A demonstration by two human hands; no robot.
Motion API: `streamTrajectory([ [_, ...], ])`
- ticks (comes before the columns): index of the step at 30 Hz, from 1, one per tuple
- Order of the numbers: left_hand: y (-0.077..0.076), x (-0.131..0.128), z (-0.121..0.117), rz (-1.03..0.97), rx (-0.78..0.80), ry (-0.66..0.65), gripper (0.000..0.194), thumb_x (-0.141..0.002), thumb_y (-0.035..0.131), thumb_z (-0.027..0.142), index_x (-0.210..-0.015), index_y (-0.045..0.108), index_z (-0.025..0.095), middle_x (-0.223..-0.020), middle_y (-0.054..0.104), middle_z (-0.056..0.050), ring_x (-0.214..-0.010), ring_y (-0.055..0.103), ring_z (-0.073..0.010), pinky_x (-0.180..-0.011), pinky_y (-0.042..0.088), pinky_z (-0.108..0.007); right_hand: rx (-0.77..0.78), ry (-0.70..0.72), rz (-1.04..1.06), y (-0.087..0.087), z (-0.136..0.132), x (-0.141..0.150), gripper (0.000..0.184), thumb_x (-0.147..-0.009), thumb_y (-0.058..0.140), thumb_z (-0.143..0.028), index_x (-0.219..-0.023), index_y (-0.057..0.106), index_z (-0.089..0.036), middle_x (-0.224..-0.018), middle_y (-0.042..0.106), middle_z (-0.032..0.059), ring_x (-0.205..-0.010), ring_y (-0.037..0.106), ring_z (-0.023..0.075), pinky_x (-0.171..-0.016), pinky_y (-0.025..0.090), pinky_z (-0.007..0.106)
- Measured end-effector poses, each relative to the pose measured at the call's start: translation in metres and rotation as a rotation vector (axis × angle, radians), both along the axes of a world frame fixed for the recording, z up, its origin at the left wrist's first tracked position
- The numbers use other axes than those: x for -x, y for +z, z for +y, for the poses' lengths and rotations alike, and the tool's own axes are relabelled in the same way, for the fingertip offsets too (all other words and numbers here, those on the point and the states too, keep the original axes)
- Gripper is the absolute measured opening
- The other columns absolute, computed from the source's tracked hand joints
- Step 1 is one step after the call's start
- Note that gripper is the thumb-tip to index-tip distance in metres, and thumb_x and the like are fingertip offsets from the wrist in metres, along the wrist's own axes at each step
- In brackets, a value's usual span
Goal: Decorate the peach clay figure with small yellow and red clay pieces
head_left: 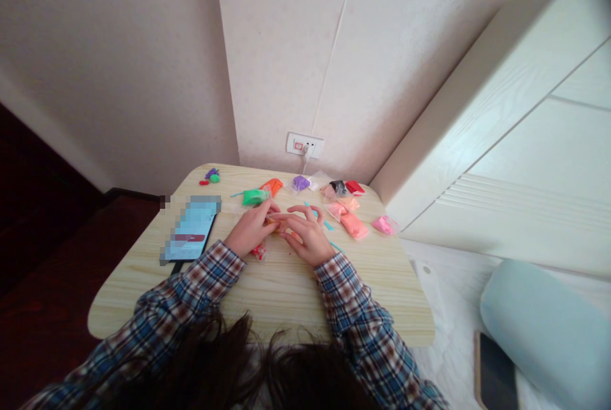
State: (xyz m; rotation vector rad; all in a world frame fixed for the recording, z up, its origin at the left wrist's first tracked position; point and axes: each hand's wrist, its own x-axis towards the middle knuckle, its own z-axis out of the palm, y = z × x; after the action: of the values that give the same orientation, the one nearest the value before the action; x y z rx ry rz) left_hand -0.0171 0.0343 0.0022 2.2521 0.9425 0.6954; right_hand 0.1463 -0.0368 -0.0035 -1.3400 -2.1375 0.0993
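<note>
My left hand (251, 229) and my right hand (308, 236) meet over the middle of the table. Between their fingertips is a small yellowish piece (272, 221), mostly covered by the fingers, so its shape cannot be made out. The left fingers are bent around it; the right thumb and index finger press at it while other right fingers are lifted. Just below my left hand lies a red and clear wrapped bit (259, 252). A green clay packet (255, 197) and an orange packet (272, 186) lie beyond my left fingers. Thin blue tools (327, 225) lie beside my right hand.
A purple packet (300, 183), a black packet (338, 188), a red packet (354, 188), a coral packet (354, 226) and a pink packet (384, 225) line the table's far right. A tablet (191, 232) and small coloured clay pieces (214, 178) are at left. A wall socket (304, 144) holds a plug.
</note>
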Motion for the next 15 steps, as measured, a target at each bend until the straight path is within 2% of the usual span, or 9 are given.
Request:
streamTrajectory([
  [7,-0.0017,0.0005,0.0014,0.015,-0.023,0.019,0.018,-0.084,0.053,0.033,-0.095,0.054,0.018,-0.095,0.067,-0.006,-0.086,0.065,-0.0217,-0.076,0.05,-0.032,-0.074,-0.145,0.129,0.0057,-0.0038,-0.005,0.012,-0.089,0.05,-0.028,-0.086,0.06,-0.024,-0.107,0.069,0.0007,-0.11,0.051,0.0205,-0.098,0.023,0.04],
  [11,0.0011,-0.0005,0.0001,0.011,-0.062,0.016,0.018,-0.085,0.053,0.031,-0.096,0.059,0.018,-0.099,0.068,-0.006,-0.092,0.064,-0.0221,-0.083,0.048,-0.033,-0.101,-0.178,0.206,0.0049,-0.0035,-0.0052,0.009,-0.088,0.053,-0.025,-0.083,0.06,-0.023,-0.103,0.071,-0.0003,-0.103,0.055,0.0195,-0.096,0.025,0.039],
  [15,0.0027,-0.0011,0.0001,0.006,-0.113,0.021,0.019,-0.086,0.052,0.029,-0.097,0.062,0.017,-0.102,0.069,-0.007,-0.097,0.063,-0.0215,-0.09,0.046,-0.034,-0.106,-0.302,0.3,0.0031,-0.0015,-0.0071,0.01,-0.088,0.053,-0.023,-0.085,0.062,-0.023,-0.096,0.071,-0.0002,-0.095,0.057,0.0188,-0.092,0.029,0.037],
])
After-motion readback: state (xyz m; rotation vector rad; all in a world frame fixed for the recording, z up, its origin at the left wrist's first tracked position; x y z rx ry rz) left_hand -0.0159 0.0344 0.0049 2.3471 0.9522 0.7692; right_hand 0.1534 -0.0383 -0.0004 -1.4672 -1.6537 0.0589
